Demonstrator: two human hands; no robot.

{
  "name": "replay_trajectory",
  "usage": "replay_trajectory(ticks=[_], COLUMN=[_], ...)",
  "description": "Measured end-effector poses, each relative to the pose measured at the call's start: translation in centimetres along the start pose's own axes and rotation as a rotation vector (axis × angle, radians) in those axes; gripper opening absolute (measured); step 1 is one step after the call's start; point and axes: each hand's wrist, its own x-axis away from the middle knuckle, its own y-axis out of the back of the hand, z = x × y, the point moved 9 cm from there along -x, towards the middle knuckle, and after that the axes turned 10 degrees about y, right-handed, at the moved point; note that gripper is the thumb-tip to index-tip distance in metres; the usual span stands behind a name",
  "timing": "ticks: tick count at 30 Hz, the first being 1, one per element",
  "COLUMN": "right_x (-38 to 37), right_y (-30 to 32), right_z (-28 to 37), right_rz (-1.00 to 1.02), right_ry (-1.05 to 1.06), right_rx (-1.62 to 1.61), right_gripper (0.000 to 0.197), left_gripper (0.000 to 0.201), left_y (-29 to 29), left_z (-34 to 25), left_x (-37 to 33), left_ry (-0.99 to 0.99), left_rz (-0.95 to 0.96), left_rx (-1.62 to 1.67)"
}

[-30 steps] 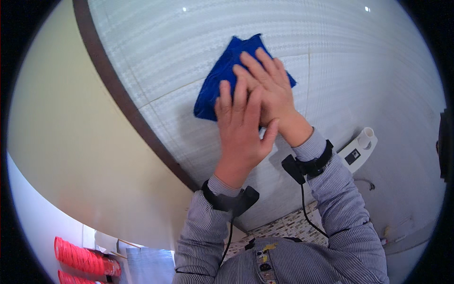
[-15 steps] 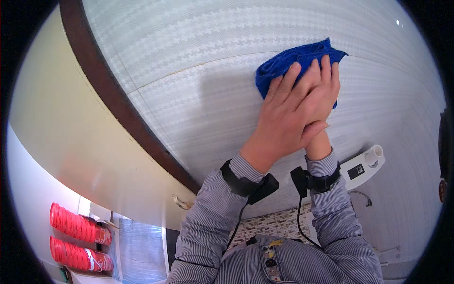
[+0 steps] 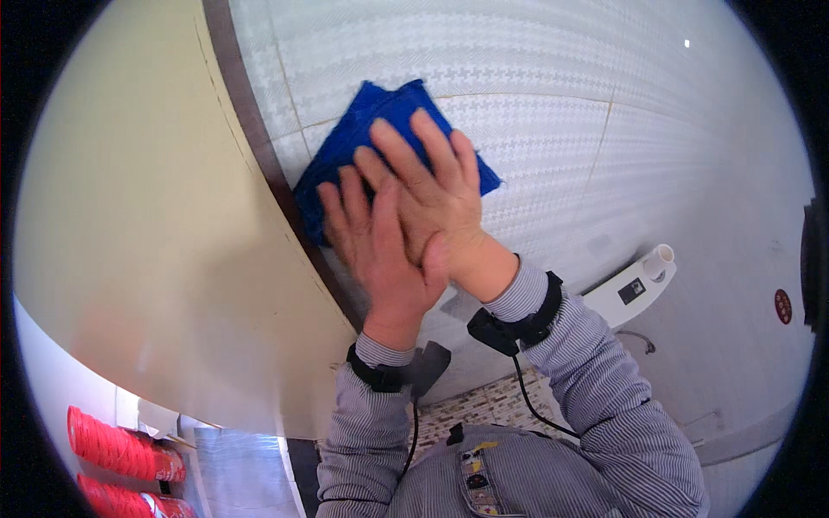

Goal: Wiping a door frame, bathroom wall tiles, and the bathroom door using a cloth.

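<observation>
A blue cloth (image 3: 393, 102) lies spread against the pale patterned tile wall (image 3: 535, 147), its left edge reaching the dark brown frame strip (image 3: 259, 142). Flat on the cloth, fingers stretched and apart, rests my right hand (image 3: 445, 211). My left hand (image 3: 393, 272) sits lower and to the left, its fingers spread over the cloth's lower part and slightly blurred. The two hands overlap at the left thumb and the right palm. Neither hand is wrapped around the cloth. Part of the cloth is hidden beneath them.
A cream door-like panel (image 3: 173, 216) stands close on the left. At lower right a white fixture (image 3: 617, 298) with a round holder sticks out from the wall. Stacked red buckets (image 3: 121, 445) are at lower left. Below is mosaic tile (image 3: 458, 410). Thin cables hang from my black wristbands.
Both hands and the cloth have slid left across the tiles to the brown strip. My left hand, which lay over the right, is now more beside it. The cloth looks more spread out.
</observation>
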Motion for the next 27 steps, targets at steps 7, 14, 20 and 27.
replay_trajectory(ticks=[7, 14, 20, 27], right_x=[-0.1, 2.7, 5.5, 8.9], right_y=[-0.3, 2.5, 6.3, 10.7], right_z=[0.9, -5.5, -13.5, -21.5], right_rz=[0.022, -0.004, -0.071, -0.128], right_ry=[0.117, -0.002, -0.102, -0.133], right_rx=[-0.045, -0.043, -0.005, 0.073], right_gripper=[0.036, 0.037, 0.034, 0.037], left_gripper=[0.073, 0.078, 0.076, 0.051], left_y=[-0.2, -4.9, -10.7, -16.4], left_z=[0.6, -2.9, -9.6, -15.9], left_x=[0.8, 0.9, -0.1, -1.0], left_ry=[0.052, -0.046, -0.212, -0.327], left_rz=[-0.036, 0.05, 0.128, 0.123], left_rx=[0.025, 0.072, 0.094, 0.169])
